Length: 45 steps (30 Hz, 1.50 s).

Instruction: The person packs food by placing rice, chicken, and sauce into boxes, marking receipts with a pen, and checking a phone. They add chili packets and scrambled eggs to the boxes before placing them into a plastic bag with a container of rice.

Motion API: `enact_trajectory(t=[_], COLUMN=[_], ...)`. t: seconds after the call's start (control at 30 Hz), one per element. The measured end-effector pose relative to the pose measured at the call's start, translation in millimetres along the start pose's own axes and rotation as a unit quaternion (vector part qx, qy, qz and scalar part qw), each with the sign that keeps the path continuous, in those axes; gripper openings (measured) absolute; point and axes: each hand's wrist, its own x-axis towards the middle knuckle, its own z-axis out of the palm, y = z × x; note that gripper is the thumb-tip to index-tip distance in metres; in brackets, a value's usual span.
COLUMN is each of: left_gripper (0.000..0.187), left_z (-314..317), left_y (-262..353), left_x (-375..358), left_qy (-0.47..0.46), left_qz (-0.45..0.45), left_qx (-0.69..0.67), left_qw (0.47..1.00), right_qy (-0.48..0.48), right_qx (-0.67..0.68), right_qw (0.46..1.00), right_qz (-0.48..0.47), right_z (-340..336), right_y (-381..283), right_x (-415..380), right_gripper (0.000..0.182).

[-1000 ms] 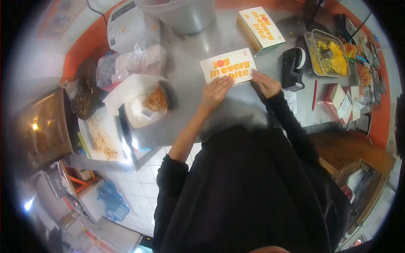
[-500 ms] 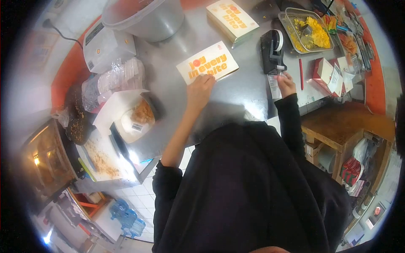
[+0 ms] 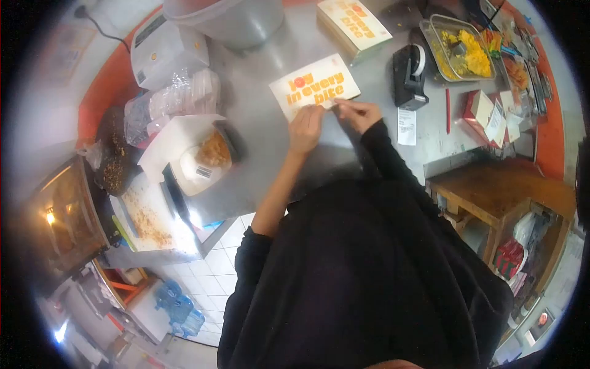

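Note:
A white box with orange and red lettering point(image 3: 314, 83) lies on the steel table point(image 3: 255, 80). My left hand point(image 3: 305, 129) rests at its near edge, fingers bent and close together against the box. My right hand point(image 3: 361, 115) is at the box's near right corner, thumb and fingers pinched together; whatever lies between them is too small to make out. To the right stands a black tape dispenser point(image 3: 409, 77) with a light roll, a printed paper slip point(image 3: 407, 127) just below it. A second lettered box point(image 3: 353, 27) sits farther back.
On the left are an open box with food point(image 3: 212, 154), plastic-wrapped packs point(image 3: 169, 101) and a white machine point(image 3: 169, 52). A grey bucket point(image 3: 230, 24) stands behind. Rightward are a tray of yellow food point(image 3: 470, 55), a red pen point(image 3: 448, 111) and a red-white box point(image 3: 485, 117).
My right hand has moved left from the tape dispenser to the box's near corner. My left hand stays at the box's near edge. The whole view has shifted slightly.

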Motion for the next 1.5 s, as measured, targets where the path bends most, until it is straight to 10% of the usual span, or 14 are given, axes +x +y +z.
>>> enact_trajectory(t=[0.13,0.3,0.4,0.57,0.63,0.73,0.83,0.9,0.97,1.1,1.17,1.23,1.4,1.5], left_gripper=[0.021,0.016,0.034,0.064,0.066,0.057,0.047,0.044,0.045,0.046,0.037,0.032,0.032,0.028], left_z=[-2.7,-12.4,-12.6,-12.4,-10.4,-4.7,33.1,93.0,140.9,169.8,186.6,185.5,146.2,105.4], left_y=[2.3,18.9,-2.1,-28.2,-17.2,26.6,84.7,104.6,123.3,155.1,159.4,156.8,156.9,141.7], left_x=[4.2,26.7,45.3,69.7,76.9,73.3,40.9,-5.0,-30.7,-27.4,-23.2,-17.9,13.9,18.5], left_qy=[0.041,-0.151,-0.194,-0.273,-0.355,-0.228,-0.23,-0.255,-0.207,-0.273,-0.225,-0.259,-0.312,-0.361], left_qz=[-0.008,-0.091,-0.049,-0.077,-0.067,-0.066,-0.29,-0.421,-0.451,-0.482,-0.463,-0.463,-0.456,-0.271], left_qx=[-0.018,0.014,0.007,0.128,0.124,0.075,-0.317,-0.442,-0.445,-0.397,-0.345,-0.359,-0.433,-0.411], left_qw=[0.999,0.984,0.98,0.95,0.924,0.969,0.873,0.75,0.745,0.732,0.785,0.768,0.712,0.792], right_qy=[0.057,0.057,0.047,0.405,0.223,0.11,0.138,0.19,0.177,0.213,0.32,0.275,0.33,0.354], right_qx=[-0.001,-0.337,-0.263,-0.436,-0.255,0.058,0.291,0.153,0.169,-0.328,-0.346,0.003,0.13,0.178], right_qw=[0.998,0.935,0.955,0.798,0.938,0.983,0.945,0.964,0.97,0.92,0.868,0.96,0.935,0.918], right_qz=[0.009,-0.094,-0.126,-0.098,-0.073,0.134,-0.063,-0.103,-0.003,0.02,-0.157,-0.052,-0.03,0.02], right_z=[29.5,8.4,-24.0,-116.1,-155.3,-159.8,-143.3,-145.0,-137.1,-157.7,-161.9,-170.6,-199.8,-196.0], right_y=[19.8,26.1,22.1,13.0,55.6,26.4,47.2,76.8,65.7,130.7,117.8,83.5,46.8,22.8], right_x=[15.3,15.0,0.8,-3.3,21.4,9.1,-15.4,-13.8,-13.9,-11.9,-27.6,-41.4,-48.8,-45.5], right_gripper=[0.044,0.052,0.049,0.032,0.029,0.022,0.017,0.016,0.016,0.011,0.01,0.011,0.021,0.019])
